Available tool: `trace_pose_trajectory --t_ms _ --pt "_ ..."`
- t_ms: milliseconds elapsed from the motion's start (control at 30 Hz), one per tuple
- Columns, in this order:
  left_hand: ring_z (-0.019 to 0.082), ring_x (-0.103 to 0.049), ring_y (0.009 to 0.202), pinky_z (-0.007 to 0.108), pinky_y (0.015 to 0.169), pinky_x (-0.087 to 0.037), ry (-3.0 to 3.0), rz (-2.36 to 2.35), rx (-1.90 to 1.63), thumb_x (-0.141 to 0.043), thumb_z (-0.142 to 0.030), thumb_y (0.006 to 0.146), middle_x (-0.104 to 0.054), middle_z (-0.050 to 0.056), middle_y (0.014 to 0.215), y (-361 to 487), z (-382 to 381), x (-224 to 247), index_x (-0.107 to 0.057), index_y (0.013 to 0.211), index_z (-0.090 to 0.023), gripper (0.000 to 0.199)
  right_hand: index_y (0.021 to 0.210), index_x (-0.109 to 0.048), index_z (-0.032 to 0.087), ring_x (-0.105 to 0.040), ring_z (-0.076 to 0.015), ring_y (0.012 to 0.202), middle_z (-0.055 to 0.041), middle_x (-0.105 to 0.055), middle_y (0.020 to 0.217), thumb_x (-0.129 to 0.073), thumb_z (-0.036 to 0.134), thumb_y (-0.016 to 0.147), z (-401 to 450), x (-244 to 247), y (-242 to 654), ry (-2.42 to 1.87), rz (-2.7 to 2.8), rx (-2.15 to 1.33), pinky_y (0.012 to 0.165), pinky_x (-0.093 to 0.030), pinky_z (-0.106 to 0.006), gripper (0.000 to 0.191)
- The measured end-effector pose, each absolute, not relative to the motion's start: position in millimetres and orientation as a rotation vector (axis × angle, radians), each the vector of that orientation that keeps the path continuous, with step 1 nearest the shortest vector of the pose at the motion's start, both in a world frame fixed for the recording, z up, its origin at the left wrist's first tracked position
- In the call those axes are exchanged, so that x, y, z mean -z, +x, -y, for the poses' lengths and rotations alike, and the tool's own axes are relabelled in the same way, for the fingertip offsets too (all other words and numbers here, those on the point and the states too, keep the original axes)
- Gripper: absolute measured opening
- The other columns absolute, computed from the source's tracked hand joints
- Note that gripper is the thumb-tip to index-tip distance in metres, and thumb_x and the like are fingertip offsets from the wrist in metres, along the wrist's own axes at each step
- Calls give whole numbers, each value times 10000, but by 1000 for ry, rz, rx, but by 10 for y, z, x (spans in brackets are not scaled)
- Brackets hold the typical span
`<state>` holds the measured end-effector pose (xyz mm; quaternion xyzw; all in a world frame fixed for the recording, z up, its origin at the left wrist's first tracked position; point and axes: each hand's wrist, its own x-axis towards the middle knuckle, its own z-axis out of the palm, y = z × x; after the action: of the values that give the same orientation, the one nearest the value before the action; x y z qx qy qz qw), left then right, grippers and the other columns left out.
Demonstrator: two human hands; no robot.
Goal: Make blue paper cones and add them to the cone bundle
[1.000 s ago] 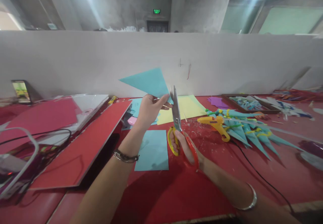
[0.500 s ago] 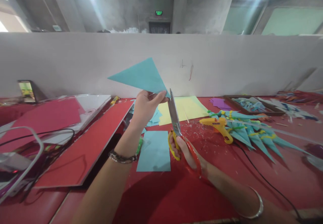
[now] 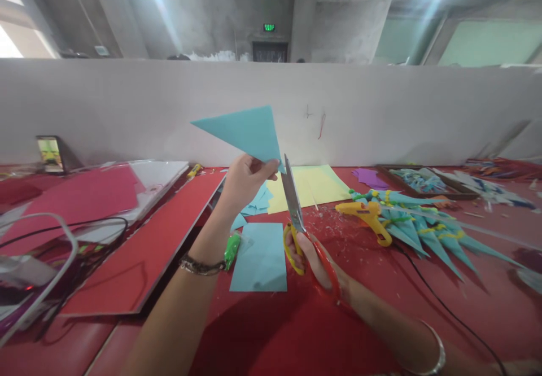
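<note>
A folded light-blue paper triangle (image 3: pixel 249 130) is pinched at its lower right corner by my left hand (image 3: pixel 249 181), held up above the table. My right hand (image 3: pixel 315 260) has its fingers through the handles of a pair of scissors (image 3: pixel 292 195), one handle yellow and one red. The blades point up, right beside the paper's lower corner; whether they touch it I cannot tell. Below my hands a blue paper rectangle (image 3: pixel 260 257) lies flat on the red table (image 3: pixel 254 336), with a green packet (image 3: pixel 231 250) at its left edge.
A yellow glue gun (image 3: pixel 366 215) with a black cord lies to the right, beside blue paper cones (image 3: pixel 423 226). Behind are a yellow sheet (image 3: pixel 322 184), purple paper (image 3: pixel 370 178) and a brown tray (image 3: pixel 453 191). A red board (image 3: pixel 148 252) and a phone (image 3: pixel 51 154) are on the left.
The blue triangle has turned a little clockwise in my left hand, its top corner swinging to the right. The view has shifted slightly. Both hands keep their holds.
</note>
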<state>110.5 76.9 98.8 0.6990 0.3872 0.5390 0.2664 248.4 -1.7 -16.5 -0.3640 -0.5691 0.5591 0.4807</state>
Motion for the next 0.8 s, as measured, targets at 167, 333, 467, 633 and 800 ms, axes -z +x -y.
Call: trace_pose_trajectory --t_ms 167,333,467,633,800 --pt "94 -575 507 188 495 -446 1847 -1040 -1450 -571 -262 684 -611 5 560 1126 -741 -1004 -544 602 -157 136 740 -397 204 -265 -74 462 55 -303 561 -362 552 797 5 190 2475 -886 1367 -1414 441 -247 -223 354" --pt "87 -559 485 186 493 -443 1834 -1043 -1436 -571 -243 676 -596 -4 524 1132 -740 -1003 -540 575 -164 133 723 -398 200 -257 -69 427 66 -297 506 -347 552 805 -16 211 2460 -871 1357 -1398 419 -238 -218 365" --pt "83 -550 463 183 470 -431 1818 -1077 -1414 -570 -268 682 -591 -2 513 1129 -768 -971 -547 560 -162 164 706 -385 199 -250 -62 401 77 -290 474 -334 553 808 -8 183 2448 -872 1339 -1409 395 -230 -204 372" --pt "84 -563 474 187 474 -446 1778 -1085 -1391 -564 -309 695 -623 14 575 1143 -798 -925 -560 610 -154 177 702 -370 201 -239 -54 391 82 -279 481 -334 536 816 -11 192 2456 -868 1306 -1428 380 -227 -189 356" --pt "84 -566 469 182 480 -448 1759 -1095 -1410 -539 -301 718 -609 17 538 1165 -788 -937 -538 540 -151 233 712 -375 202 -237 -54 398 80 -272 495 -338 539 813 -18 202 2463 -860 1315 -1433 373 -224 -185 354"
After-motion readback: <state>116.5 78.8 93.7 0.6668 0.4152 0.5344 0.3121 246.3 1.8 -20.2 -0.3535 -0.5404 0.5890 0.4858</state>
